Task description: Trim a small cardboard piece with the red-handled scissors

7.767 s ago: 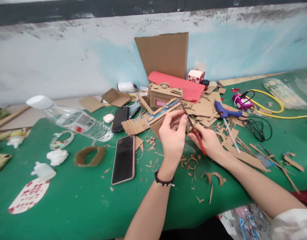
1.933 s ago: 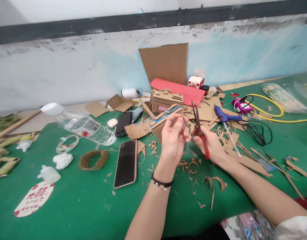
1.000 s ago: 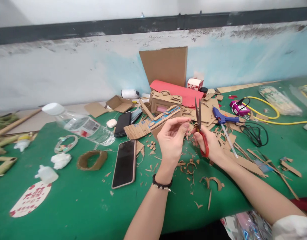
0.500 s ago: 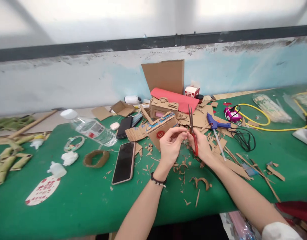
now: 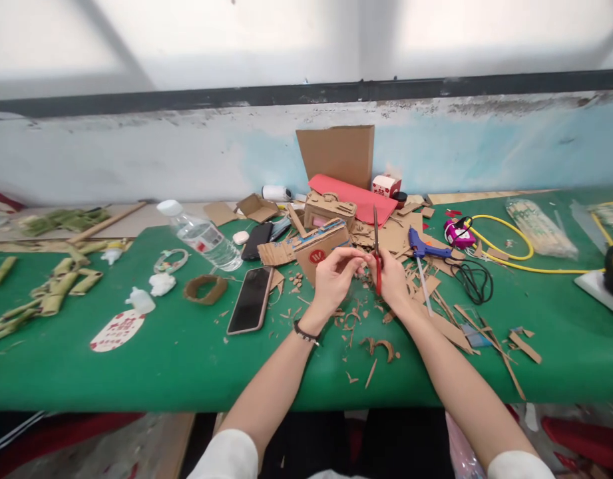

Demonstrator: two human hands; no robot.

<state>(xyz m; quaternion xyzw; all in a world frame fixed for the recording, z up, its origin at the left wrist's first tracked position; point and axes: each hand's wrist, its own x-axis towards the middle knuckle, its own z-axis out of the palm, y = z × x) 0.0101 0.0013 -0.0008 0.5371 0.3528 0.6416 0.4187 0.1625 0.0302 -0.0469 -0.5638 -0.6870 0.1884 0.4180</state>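
My right hand [image 5: 390, 281] is closed round a pair of scissors [image 5: 377, 269] with red handles, its dark blades pointing up and away from me. Beside it, my left hand [image 5: 335, 276] pinches with fingertips close to the right hand's; what lies between them is too small and hidden to make out. Just behind the left hand stands a cardboard box piece [image 5: 320, 249] with a red round mark. Farther back sits a camera-shaped cardboard model [image 5: 329, 211]. Below the hands, curved cardboard scraps [image 5: 385, 349] and small offcuts lie on the green table [image 5: 186, 372].
Left of the hands are a phone [image 5: 249, 301], a cardboard ring [image 5: 205, 289] and a tilted water bottle [image 5: 206, 241]. On the right lie a blue glue gun [image 5: 426, 247], its black cord [image 5: 478, 283] and a yellow cable [image 5: 528, 256]. Cardboard strips [image 5: 448, 329] reach toward the front edge.
The view has shifted, showing more of the table's front edge and left side. Both hands remain close together, and the scissors stay in the right hand, their blades now appearing narrower together.
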